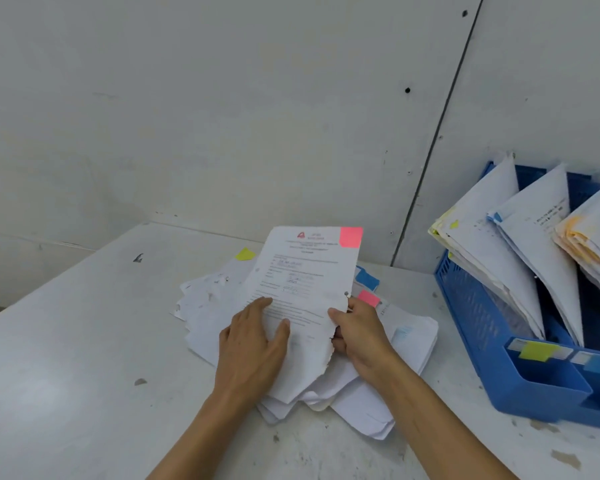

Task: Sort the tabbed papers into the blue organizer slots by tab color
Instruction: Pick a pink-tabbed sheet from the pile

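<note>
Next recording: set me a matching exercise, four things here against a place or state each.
1 sheet
2 left hand
3 right hand
4 organizer

A at the table's right
B pinches the sheet's edge
C bears a pink tab
D rests flat on the sheet

Pairs: 1-C, 2-D, 3-B, 4-A

A scuffed white worktop (84, 358) meets a pale wall at its far edge. A loose pile of tabbed papers (411, 337) lies near its middle. A blue organizer (465, 306) stands on its right side, near the pile but apart.
</note>
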